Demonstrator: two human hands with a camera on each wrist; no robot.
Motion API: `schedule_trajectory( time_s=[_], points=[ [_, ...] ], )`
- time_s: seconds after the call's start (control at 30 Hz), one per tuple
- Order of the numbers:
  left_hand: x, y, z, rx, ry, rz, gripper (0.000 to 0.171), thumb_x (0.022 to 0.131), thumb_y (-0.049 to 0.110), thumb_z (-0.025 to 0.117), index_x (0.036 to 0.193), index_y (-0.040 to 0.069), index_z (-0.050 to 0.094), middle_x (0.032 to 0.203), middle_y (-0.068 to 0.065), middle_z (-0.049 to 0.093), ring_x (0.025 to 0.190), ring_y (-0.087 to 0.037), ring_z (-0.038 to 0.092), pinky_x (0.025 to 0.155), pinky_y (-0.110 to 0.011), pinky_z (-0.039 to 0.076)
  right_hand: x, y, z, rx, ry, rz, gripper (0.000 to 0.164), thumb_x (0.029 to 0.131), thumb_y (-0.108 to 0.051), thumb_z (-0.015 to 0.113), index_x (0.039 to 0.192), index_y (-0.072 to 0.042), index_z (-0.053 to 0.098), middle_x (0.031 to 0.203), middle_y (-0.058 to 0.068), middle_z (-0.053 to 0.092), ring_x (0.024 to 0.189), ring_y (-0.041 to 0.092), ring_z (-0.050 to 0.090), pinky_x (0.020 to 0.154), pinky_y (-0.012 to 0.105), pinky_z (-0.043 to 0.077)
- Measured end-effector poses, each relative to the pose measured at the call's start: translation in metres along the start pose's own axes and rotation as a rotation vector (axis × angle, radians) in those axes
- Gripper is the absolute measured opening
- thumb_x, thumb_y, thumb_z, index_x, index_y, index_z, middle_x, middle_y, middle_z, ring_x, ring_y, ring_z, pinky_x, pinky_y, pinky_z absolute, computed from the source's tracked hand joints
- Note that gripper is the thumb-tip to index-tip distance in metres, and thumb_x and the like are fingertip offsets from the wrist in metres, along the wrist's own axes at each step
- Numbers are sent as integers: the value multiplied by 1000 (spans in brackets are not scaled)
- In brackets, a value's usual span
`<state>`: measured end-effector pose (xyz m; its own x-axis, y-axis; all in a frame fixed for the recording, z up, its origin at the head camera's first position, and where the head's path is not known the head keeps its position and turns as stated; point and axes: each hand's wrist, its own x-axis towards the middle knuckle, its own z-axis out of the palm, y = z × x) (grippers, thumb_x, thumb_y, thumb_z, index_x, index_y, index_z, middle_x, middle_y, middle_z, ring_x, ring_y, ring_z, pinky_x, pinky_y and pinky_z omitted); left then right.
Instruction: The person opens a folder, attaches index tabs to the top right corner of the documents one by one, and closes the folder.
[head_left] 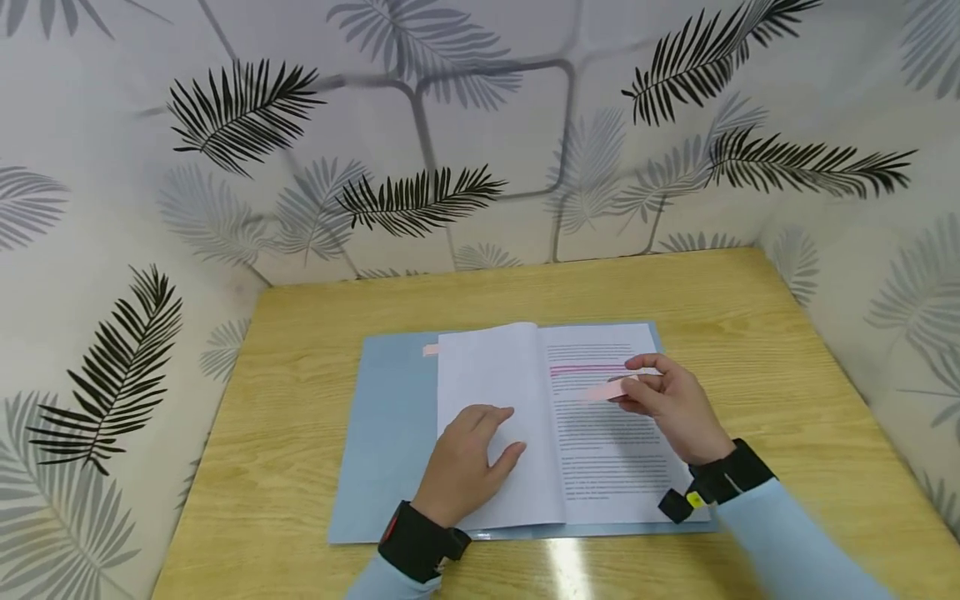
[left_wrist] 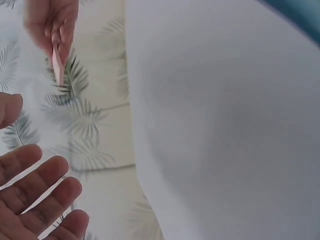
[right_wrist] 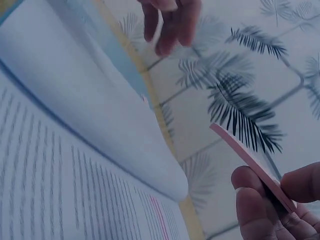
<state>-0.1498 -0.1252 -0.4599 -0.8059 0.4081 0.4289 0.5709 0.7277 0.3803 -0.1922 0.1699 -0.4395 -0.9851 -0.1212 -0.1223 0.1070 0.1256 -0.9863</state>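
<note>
My right hand (head_left: 678, 408) pinches a narrow pink pad of sticky notes (head_left: 609, 389) between thumb and fingers, over the printed right page (head_left: 607, 467). In the right wrist view the pad (right_wrist: 250, 162) shows edge-on as a thin stack. My left hand (head_left: 468, 467), fingers spread and relaxed, holds nothing and overlaps the blank left page (head_left: 487, 367). Both pages belong to a document in a light blue folder (head_left: 386, 433) that lies open. Pink highlighter lines (head_left: 588, 368) mark text near the top of the right page. A pink sticky tab (head_left: 430, 350) juts from the left page's outer edge.
The folder lies on a wood-grain table (head_left: 285, 417), near its front edge. A wall covering with a leaf pattern (head_left: 480, 125) stands behind the table and along both sides. Black straps with small devices (head_left: 420, 542) sit on both wrists.
</note>
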Motion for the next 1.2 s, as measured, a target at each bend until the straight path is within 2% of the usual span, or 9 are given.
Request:
schedule_trajectory(
  time_s=[0.23, 0.4, 0.6, 0.77, 0.93, 1.07, 1.2],
  points=[
    [24, 19, 7, -19, -16, 92, 58, 80, 42, 77, 124, 9, 60, 114, -4, 62, 107, -17, 59, 90, -29, 49, -6, -6, 42, 64, -140, 19, 34, 95, -14, 62, 120, 3, 45, 102, 22, 69, 84, 23, 70, 78, 35, 55],
    [31, 22, 11, -24, -16, 108, 44, 79, 32, 80, 115, 11, 66, 102, 0, 65, 94, -14, 60, 79, -26, 51, -10, -8, 55, 103, -185, 40, 36, 95, -13, 62, 120, 3, 44, 98, 22, 69, 84, 26, 70, 78, 35, 55],
    [33, 19, 11, -19, 29, 114, 25, 83, 24, 77, 105, 13, 71, 89, 3, 67, 80, -11, 60, 69, -24, 50, -11, -5, 56, 98, -214, 52, 36, 95, -15, 62, 121, 3, 45, 98, 25, 68, 86, 25, 69, 79, 36, 55],
    [34, 16, 12, -34, 19, 97, 24, 84, 23, 75, 105, 12, 71, 89, 2, 68, 80, -9, 60, 68, -23, 50, -9, -2, 53, 45, -202, 36, 35, 96, -20, 61, 120, 1, 47, 102, 29, 62, 88, 29, 65, 79, 38, 54],
    [36, 16, 13, -56, 17, 92, 25, 85, 22, 75, 107, 11, 70, 90, 1, 68, 79, -10, 60, 68, -23, 50, -8, -1, 50, 36, -194, 23, 34, 96, -22, 61, 118, 1, 48, 98, 24, 62, 88, 30, 64, 76, 33, 53],
    [37, 15, 15, -65, 17, 91, 25, 86, 22, 74, 108, 11, 70, 91, 1, 68, 79, -9, 59, 68, -23, 49, -8, -1, 49, 33, -189, 29, 35, 96, -23, 61, 118, 1, 49, 100, 25, 61, 90, 35, 62, 78, 35, 53],
    [38, 14, 13, -76, 9, 85, 25, 87, 23, 73, 109, 11, 70, 92, 1, 69, 79, -10, 60, 68, -23, 49, -7, -2, 49, 24, -184, 32, 35, 96, -23, 61, 118, 2, 49, 99, 25, 60, 89, 32, 62, 78, 36, 53]
  ],
)
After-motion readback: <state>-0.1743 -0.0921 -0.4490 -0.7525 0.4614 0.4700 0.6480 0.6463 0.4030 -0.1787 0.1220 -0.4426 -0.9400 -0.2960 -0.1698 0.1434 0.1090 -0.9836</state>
